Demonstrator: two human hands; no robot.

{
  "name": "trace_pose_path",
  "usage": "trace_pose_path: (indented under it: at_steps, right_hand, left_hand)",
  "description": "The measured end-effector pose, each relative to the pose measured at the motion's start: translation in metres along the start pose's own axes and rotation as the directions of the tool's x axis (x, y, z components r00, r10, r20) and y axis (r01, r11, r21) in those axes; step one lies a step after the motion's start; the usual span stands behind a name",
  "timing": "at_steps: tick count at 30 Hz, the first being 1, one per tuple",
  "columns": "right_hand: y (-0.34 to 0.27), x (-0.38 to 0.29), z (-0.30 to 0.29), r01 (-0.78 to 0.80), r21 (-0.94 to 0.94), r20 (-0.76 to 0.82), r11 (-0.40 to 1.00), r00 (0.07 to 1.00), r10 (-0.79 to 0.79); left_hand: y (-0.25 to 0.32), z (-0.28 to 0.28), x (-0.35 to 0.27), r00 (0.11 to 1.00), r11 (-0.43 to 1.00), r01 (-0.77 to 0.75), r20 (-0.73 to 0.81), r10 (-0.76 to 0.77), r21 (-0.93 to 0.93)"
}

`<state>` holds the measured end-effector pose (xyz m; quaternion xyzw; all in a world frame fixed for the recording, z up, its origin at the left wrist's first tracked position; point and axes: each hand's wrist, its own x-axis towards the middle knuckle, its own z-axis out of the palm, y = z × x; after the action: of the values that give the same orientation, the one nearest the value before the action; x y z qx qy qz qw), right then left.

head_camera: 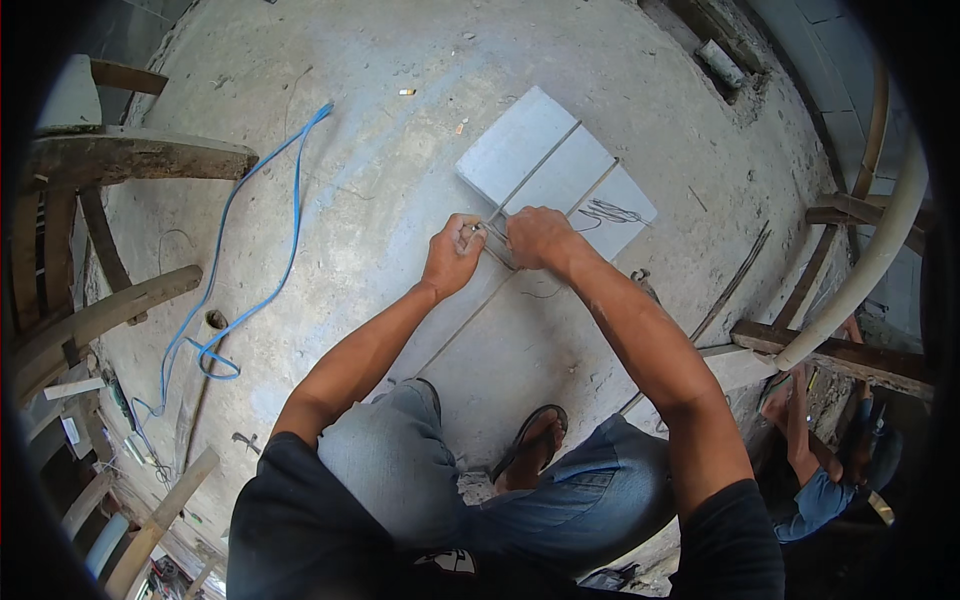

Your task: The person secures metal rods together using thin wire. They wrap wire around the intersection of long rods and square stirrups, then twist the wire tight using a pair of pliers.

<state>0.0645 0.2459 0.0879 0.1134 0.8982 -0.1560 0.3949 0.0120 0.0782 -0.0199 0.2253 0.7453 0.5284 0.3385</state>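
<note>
My left hand (454, 253) pinches a thin steel rod near its end, thumb and fingers pressed together. Beside it, my right hand (538, 237) is curled in a fist on a bent steel rod (501, 251); its fingertips are hidden. Both hands are at the near edge of pale grey blocks (517, 142) lying on the floor. Two straight rods (541, 166) cross the top of the blocks. A bundle of thin tie wire (616, 212) rests on the right-hand block. From below my hands another long rod (465, 326) runs back toward my left knee.
Left of me, a blue cable (296, 195) loops over the concrete floor (360, 285) among wooden timbers (142, 156). More thin rods (731, 281) lie to the right, near a pale curved pole (862, 277). Another person (821, 480) is at the lower right.
</note>
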Motion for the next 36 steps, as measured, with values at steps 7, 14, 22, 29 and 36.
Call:
trace_pose_path:
  at_steps: [7, 14, 22, 29, 36]
  right_hand:
    - [-0.004, 0.001, -0.007, -0.043, -0.013, 0.050, 0.999, 0.998, 0.044]
    - [-0.009, -0.005, -0.001, -0.128, 0.085, 0.000, 0.988, 0.992, 0.128]
    - [-0.004, 0.015, 0.027, -0.060, 0.244, -0.162, 0.968, 0.982, 0.102]
    - [-0.009, 0.021, 0.053, 0.098, 0.315, -0.373, 0.944, 0.928, 0.028]
    - [-0.001, 0.028, 0.079, 0.244, 0.307, -0.575, 0.920, 0.818, -0.025]
  left_hand:
    - [-0.008, 0.002, 0.002, 1.000, 0.999, -0.006, -0.009, 0.005, -0.038]
    - [0.001, 0.004, -0.002, 1.000, 1.000, -0.001, -0.014, 0.001, 0.003]
    - [0.003, 0.001, 0.000, 1.000, 0.997, 0.008, 0.000, -0.008, -0.075]
    - [0.000, -0.004, -0.002, 1.000, 0.992, 0.016, -0.010, -0.018, -0.124]
    - [0.005, -0.003, 0.003, 0.995, 0.980, 0.096, 0.037, -0.091, -0.172]
